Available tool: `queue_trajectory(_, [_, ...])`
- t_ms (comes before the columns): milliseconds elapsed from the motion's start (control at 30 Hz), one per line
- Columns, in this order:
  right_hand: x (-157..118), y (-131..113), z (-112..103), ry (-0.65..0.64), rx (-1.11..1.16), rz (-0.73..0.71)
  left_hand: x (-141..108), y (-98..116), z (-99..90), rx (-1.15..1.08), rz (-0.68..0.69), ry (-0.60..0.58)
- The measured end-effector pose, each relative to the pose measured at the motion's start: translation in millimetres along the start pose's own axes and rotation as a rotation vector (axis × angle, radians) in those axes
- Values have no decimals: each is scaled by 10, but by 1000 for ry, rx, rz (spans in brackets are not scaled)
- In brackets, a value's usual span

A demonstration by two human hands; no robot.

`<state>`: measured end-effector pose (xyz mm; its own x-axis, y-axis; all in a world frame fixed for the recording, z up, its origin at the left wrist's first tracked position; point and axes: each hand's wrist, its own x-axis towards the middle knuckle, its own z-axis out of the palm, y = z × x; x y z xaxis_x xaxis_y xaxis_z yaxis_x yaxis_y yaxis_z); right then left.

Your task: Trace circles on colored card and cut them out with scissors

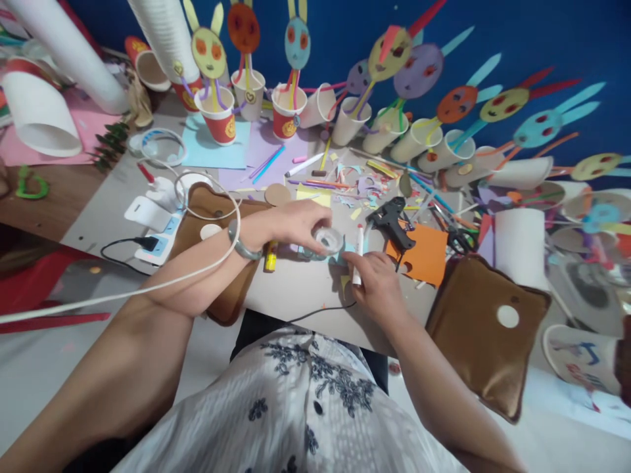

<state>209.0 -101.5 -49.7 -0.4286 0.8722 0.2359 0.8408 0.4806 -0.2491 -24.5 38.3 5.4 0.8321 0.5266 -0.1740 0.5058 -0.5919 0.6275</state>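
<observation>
L hand [302,225] curls round clear ring-shaped roll [329,242], prob. tape, over grey tabletop [300,289]; R hand [379,282] pinches white marker [358,253] w/ red tip. Multicoloured paper rabbits [210,54] in paper cups [224,126] look done; paper scraps [366,184] lie uncleared.

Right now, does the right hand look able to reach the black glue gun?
Probably yes: the black glue gun lies just beyond the right hand, with nothing tall between. The white marker in its grasp may need setting down first.

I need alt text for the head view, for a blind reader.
Left hand grips a clear ring-shaped roll; right hand holds a white red-tipped marker. Behind, colourful long-eared paper faces rise from paper cups.
</observation>
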Motion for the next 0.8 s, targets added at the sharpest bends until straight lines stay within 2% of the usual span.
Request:
queue_trajectory(133, [-3, -33, 5, -18, -13, 33, 18, -64, -28, 54, -186, 318])
queue_trajectory(200, [5, -52, -19, -21, -4, 40, 18, -82, -5, 132, -239, 378])
queue_trajectory(400, [69, 9, -188, 41, 34, 87, -13, -72, 26, 289, -318, 360])
queue_trajectory(567, [171, 165, -334, -1, -8, 129, -61, 19, -19, 322, -386, 276])
queue_trajectory(667, [236, 213, -373, -16, -28, 151, -65, 49, -13, 292, -381, 340])
queue_trajectory(733, [268, 218, -385, -23, -30, 153, -50, 45, 10, 265, -333, 404])
queue_trajectory(800, [282, 211, -391, -23, -31, 149, -26, 35, 40, 243, -265, 420])
